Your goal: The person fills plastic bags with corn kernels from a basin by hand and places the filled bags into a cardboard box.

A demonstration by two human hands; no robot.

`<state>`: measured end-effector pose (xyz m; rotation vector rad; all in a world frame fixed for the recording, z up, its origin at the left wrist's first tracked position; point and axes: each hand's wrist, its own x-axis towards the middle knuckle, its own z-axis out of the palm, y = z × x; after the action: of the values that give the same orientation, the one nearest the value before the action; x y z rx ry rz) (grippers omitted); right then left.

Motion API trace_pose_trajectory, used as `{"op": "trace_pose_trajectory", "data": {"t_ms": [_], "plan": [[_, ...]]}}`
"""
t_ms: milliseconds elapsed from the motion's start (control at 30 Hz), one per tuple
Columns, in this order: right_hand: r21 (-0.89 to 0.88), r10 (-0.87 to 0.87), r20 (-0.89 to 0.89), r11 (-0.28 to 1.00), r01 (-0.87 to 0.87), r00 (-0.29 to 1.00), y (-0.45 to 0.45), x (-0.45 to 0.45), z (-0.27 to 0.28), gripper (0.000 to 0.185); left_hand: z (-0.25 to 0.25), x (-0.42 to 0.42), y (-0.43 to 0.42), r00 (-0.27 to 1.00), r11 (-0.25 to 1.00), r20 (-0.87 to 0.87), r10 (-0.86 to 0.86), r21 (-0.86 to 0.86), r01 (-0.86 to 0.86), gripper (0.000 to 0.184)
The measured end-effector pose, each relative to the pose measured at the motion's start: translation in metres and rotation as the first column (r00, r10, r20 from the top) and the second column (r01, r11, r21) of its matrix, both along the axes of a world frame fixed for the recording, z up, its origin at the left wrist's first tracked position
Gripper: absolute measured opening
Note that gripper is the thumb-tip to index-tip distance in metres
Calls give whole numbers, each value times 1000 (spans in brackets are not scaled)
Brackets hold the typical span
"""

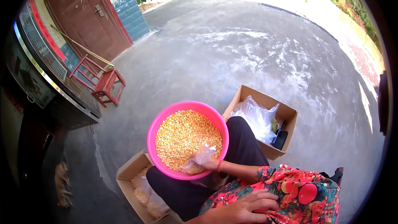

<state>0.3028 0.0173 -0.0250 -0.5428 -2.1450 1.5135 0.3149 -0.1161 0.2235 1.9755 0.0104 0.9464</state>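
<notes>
A pink plastic basin full of yellow corn kernels sits between the person's knees. My right hand, with a red band at the wrist, reaches over the near rim onto the corn. Crinkled clear plastic, apparently a plastic bag, is gathered at its fingers and partly hides them. My left hand lies on the flowered shirt with its fingers slightly apart, holding nothing. Below the basin, an open cardboard box contains clear bags of corn.
Another open cardboard box beside the knee contains white plastic bags and a dark object. A red wooden chair stands near the brown door. A tan animal lies on the concrete floor at left.
</notes>
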Motion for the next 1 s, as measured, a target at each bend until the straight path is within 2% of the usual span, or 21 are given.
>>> {"op": "trace_pose_trajectory", "data": {"t_ms": [67, 200, 467, 533, 567, 667, 767, 900, 967, 1000], "plan": [[-3, 0, -7, 1000, 0, 1000, -1, 0, 0, 25, 15, 5, 3, 992, 991, -42, 123, 66, -120, 15], [-2, -5, -15, 1000, 5, 1000, -1, 0, 0, 25, 8, 15, 10, 998, 998, 56, -28, 55, 25, 15], [-18, -8, -41, 1000, 7, 999, 2, -1, 1, 25, 13, 7, 2, 986, 983, -51, 156, 104, -150, 9], [-19, -8, -41, 1000, 7, 999, 3, -2, 1, 25, 23, 14, 6, 997, 997, -32, 66, 46, -65, 9], [-18, -7, -45, 1000, 6, 999, 2, -2, 1, 25, 22, 14, 11, 999, 996, -34, -37, 74, 40, 10], [-14, -14, -60, 1000, 13, 998, 1, -3, -1, 24, 7, 10, 14, 997, 997, 48, -68, 41, 66, 13], [-17, -12, -66, 1000, 11, 998, 1, -3, -2, 24, -5, -4, 12, 996, 994, -11, -93, 59, 93, 15], [-49, -4, -54, 999, 2, 999, 0, -3, 1, 24, 9, 1, 9, 999, 999, 50, -20, -30, 22, 12], [-52, 0, -46, 999, -3, 999, 0, -3, 1, 24, 9, 1, 14, 985, 988, 76, -153, 19, 152, 10], [-59, 4, -45, 998, -6, 999, 1, -2, 1, 23, 5, 0, 14, 985, 988, 78, -153, 21, 152, 10]]}}
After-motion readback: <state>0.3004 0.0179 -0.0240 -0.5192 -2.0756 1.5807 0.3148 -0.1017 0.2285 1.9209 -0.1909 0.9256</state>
